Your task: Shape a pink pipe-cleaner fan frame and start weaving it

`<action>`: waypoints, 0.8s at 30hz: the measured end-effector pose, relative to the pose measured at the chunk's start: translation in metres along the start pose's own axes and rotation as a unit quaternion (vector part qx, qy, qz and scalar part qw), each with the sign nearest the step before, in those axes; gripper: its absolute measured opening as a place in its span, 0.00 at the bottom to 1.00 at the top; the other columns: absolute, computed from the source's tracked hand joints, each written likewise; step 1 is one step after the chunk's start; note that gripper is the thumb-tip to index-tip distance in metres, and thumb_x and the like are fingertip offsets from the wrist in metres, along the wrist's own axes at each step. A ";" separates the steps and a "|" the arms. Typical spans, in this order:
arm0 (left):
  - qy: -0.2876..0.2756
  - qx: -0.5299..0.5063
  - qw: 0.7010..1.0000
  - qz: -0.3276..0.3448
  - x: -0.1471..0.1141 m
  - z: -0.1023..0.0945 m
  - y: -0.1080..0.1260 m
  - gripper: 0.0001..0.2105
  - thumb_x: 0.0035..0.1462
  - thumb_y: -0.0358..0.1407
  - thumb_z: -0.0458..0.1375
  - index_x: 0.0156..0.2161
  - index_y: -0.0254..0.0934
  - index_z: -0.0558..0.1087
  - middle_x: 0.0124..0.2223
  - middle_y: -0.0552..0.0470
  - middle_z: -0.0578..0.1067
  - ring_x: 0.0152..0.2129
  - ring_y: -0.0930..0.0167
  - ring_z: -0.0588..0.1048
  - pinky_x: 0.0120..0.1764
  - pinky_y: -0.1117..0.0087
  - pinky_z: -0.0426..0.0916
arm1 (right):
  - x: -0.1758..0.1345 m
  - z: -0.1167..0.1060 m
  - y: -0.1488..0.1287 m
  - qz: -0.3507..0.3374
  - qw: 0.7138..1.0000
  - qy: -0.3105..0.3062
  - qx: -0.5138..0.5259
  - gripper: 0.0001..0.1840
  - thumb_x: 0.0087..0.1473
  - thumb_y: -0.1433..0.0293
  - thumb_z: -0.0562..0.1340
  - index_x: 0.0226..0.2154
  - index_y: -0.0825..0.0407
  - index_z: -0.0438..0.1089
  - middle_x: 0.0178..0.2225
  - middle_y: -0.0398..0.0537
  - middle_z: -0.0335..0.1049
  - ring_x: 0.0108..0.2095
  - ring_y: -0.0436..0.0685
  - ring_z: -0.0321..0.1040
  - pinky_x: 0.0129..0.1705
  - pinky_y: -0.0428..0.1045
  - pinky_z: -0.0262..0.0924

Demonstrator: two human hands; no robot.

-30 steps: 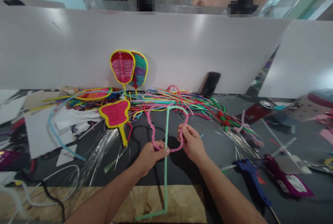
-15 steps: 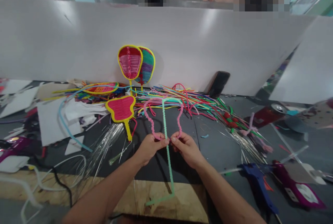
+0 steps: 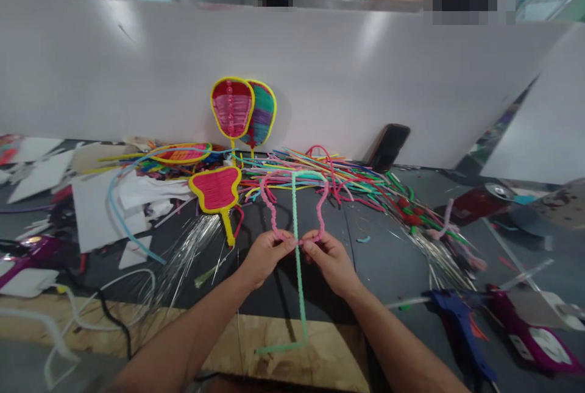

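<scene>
1. Stem outline (image 3: 321, 217), pink and twisted, held up over the dark tabletop (image 3: 375, 286), centre of view; bulges out at both upper sides, draws in toward the hands below.
2. Green stem (image 3: 299, 286) runs down its middle. Top end bends right to join the pink; lower end passes between the hands and kinks sharply left above a wooden board (image 3: 329, 359).
3. Left hand (image 3: 269, 255): thumb and fingers pinching the outline's lower left end, right beside the green stem.
4. Right hand (image 3: 333, 262): same pinch on the lower right end, fingertips near the left's. Whether the two pink ends touch, cannot tell; fingers cover them.
5. Left of the hands: yellow-rimmed pink fan (image 3: 216, 190), lying by a spray of silver wires (image 3: 183, 262). White sheets (image 3: 107, 204) farther left.
6. Behind: loose heap of coloured stems (image 3: 292, 162). Two rounded fans (image 3: 232, 106), overlapping, stand against a pale panel (image 3: 320, 58); black phone (image 3: 388, 146) leans there too.
7. Right: red can (image 3: 482, 203), tipped in view; nearer, blue glue gun (image 3: 464, 332).
</scene>
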State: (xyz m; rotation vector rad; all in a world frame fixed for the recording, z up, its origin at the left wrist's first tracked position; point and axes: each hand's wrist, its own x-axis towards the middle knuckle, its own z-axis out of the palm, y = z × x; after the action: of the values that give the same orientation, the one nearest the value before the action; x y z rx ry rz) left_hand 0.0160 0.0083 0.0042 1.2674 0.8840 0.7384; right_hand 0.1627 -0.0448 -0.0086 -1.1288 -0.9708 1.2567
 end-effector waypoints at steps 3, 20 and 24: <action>-0.003 0.013 1.000 0.021 -0.001 0.000 0.002 0.12 0.47 0.43 0.61 0.26 0.34 0.71 0.25 0.55 0.68 0.26 0.73 0.64 0.33 0.72 0.60 | -0.001 0.002 0.003 0.005 1.000 -0.007 0.011 0.11 0.45 0.62 0.66 0.29 0.51 0.69 0.20 0.38 0.60 0.21 0.46 0.54 0.24 0.44 0.51; -0.030 -0.181 0.979 -0.088 -0.007 0.008 -0.004 0.16 0.35 0.33 0.69 0.31 0.33 0.68 0.26 0.57 0.72 0.24 0.77 0.69 0.32 0.74 0.63 | -0.001 0.005 0.008 0.001 0.997 0.035 0.064 0.10 0.44 0.63 0.67 0.26 0.51 0.70 0.23 0.40 0.64 0.22 0.47 0.56 0.24 0.44 0.51; -0.058 -0.182 0.979 -0.074 -0.006 0.008 -0.002 0.16 0.36 0.32 0.69 0.31 0.33 0.68 0.27 0.56 0.73 0.26 0.76 0.70 0.34 0.74 0.62 | 0.000 0.004 0.013 0.021 0.991 0.029 0.127 0.10 0.42 0.64 0.68 0.27 0.51 0.70 0.21 0.39 0.62 0.21 0.45 0.54 0.23 0.43 0.50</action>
State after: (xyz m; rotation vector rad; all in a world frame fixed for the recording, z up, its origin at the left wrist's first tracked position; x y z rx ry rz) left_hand 0.0197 -0.0009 0.0039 0.8997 0.7022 0.6651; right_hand 0.1556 -0.0443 -0.0208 -0.9840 -0.7231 1.3313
